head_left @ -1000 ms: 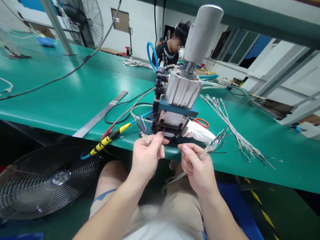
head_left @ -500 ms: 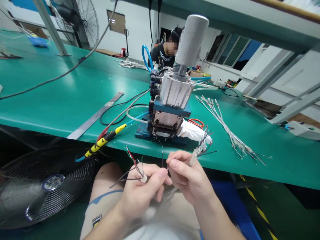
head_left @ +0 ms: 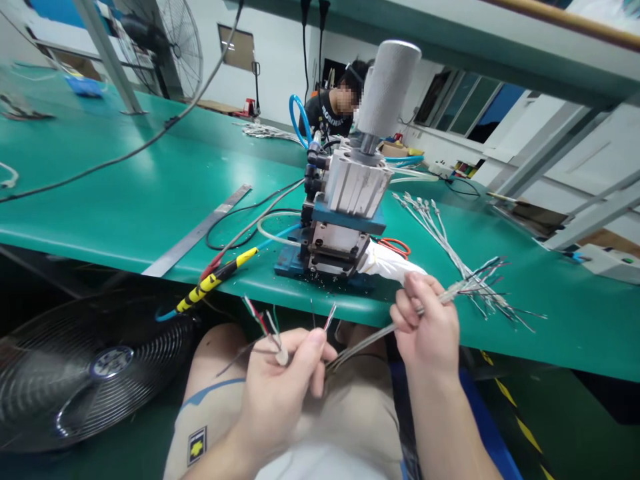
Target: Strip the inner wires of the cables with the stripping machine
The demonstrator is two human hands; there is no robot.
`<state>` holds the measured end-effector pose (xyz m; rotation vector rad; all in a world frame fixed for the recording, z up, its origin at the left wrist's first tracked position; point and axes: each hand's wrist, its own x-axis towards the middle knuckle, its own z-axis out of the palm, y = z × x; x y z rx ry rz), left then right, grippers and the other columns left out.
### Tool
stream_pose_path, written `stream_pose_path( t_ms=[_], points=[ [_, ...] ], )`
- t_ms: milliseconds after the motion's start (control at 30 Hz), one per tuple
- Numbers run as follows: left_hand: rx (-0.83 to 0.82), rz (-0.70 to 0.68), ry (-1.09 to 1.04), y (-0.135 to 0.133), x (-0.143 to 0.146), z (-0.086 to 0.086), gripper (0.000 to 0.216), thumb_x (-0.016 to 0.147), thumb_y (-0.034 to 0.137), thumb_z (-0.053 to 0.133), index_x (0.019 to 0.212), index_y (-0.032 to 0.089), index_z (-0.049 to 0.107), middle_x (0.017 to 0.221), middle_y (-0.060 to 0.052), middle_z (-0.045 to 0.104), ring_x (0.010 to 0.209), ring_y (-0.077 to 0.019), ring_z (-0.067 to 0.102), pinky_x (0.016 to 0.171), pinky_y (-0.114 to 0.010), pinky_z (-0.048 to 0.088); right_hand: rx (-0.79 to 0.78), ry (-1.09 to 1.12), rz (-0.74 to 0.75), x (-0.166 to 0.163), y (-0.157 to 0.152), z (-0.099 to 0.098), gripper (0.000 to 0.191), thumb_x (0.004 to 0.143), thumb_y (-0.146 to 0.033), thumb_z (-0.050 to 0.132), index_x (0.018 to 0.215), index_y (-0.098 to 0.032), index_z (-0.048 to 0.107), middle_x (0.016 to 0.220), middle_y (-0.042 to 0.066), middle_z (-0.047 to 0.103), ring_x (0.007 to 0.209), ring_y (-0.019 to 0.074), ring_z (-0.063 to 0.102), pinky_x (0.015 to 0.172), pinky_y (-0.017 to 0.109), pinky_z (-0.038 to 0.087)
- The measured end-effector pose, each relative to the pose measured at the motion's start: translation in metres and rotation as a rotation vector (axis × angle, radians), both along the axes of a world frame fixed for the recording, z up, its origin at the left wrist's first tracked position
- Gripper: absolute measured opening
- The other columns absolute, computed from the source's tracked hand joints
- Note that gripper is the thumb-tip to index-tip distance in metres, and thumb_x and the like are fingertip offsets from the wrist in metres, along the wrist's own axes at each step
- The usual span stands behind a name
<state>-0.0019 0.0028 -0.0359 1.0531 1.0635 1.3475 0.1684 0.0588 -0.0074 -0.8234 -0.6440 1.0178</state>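
Observation:
My left hand (head_left: 293, 363) is closed in a pinch over my lap. It grips a cable end whose thin red, white, green and black wires (head_left: 263, 321) fan out at the left, with a pale round piece at their base. Short red and white wire tips (head_left: 330, 317) stick up beyond my left thumb. My right hand (head_left: 425, 313) is wrapped around grey cables (head_left: 367, 341), which run down towards my left hand. Their far end spreads into loose thin wires (head_left: 487, 273) above the bench. Behind both hands stands a pneumatic machine (head_left: 345, 213) with a knurled cylinder on top.
On the green bench (head_left: 125, 213) lie a steel ruler (head_left: 200, 230) and a bundle of grey cables (head_left: 440, 240). A yellow-black wrapped air tube (head_left: 215, 283) hangs over the edge. A fan (head_left: 105, 367) stands low at the left. A person (head_left: 333, 107) sits behind the machine.
My right hand has moved right and slightly up, away from my left hand, taking the grey cables with it. The cables now stretch between the hands. My left hand has stayed nearly in place.

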Motion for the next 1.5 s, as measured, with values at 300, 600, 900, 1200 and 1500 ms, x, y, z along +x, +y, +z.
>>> stream_pose_path(
  t_ms=[300, 600, 900, 1200, 1500],
  points=[
    [0.098, 0.109, -0.118, 0.057, 0.003, 0.015, 0.031, 0.091, 0.028, 0.063, 0.065, 0.017, 0.074, 0.04, 0.003, 0.054, 0.04, -0.0081, 0.046, 0.052, -0.023, 0.039, 0.014, -0.159, 0.147, -0.005, -0.004, -0.017, 0.021, 0.073, -0.028, 0.085, 0.069, -0.018, 0.067, 0.042, -0.01, 0.036, 0.035, 0.0039, 0.024, 0.033, 0.015, 0.019],
    [0.119, 0.15, -0.048, 0.072, 0.008, 0.017, 0.044, 0.093, 0.029, 0.061, 0.051, 0.018, 0.066, 0.042, 0.002, 0.056, 0.04, -0.0079, 0.044, 0.052, -0.024, 0.039, -0.02, -0.205, 0.161, -0.003, -0.002, -0.019, 0.022, 0.074, -0.028, 0.085, 0.071, -0.017, 0.067, 0.042, -0.01, 0.036, 0.035, 0.0036, 0.023, 0.033, 0.015, 0.018],
    [0.138, 0.224, 0.016, 0.076, 0.012, 0.012, 0.041, 0.092, 0.026, 0.063, 0.052, 0.019, 0.067, 0.041, 0.002, 0.055, 0.044, -0.0117, 0.053, 0.058, -0.025, 0.045, -0.021, -0.24, 0.156, -0.004, -0.004, -0.02, 0.022, 0.075, -0.029, 0.084, 0.071, -0.017, 0.067, 0.043, -0.01, 0.035, 0.035, 0.0041, 0.023, 0.033, 0.016, 0.017],
    [0.167, 0.268, 0.05, 0.078, 0.014, 0.011, 0.045, 0.091, 0.027, 0.063, 0.047, 0.021, 0.062, 0.042, 0.002, 0.056, 0.043, -0.0118, 0.05, 0.064, -0.027, 0.048, -0.039, -0.25, 0.157, -0.005, -0.004, -0.019, 0.024, 0.074, -0.032, 0.085, 0.072, -0.018, 0.065, 0.043, -0.01, 0.035, 0.036, 0.0043, 0.023, 0.033, 0.017, 0.016],
    [0.167, 0.271, 0.062, 0.077, 0.014, 0.011, 0.047, 0.091, 0.028, 0.063, 0.045, 0.021, 0.06, 0.042, 0.001, 0.055, 0.048, -0.0124, 0.053, 0.066, -0.025, 0.049, -0.043, -0.239, 0.153, -0.004, -0.004, -0.02, 0.023, 0.074, -0.031, 0.085, 0.072, -0.017, 0.066, 0.043, -0.01, 0.036, 0.036, 0.0039, 0.024, 0.033, 0.016, 0.017]
  ],
)
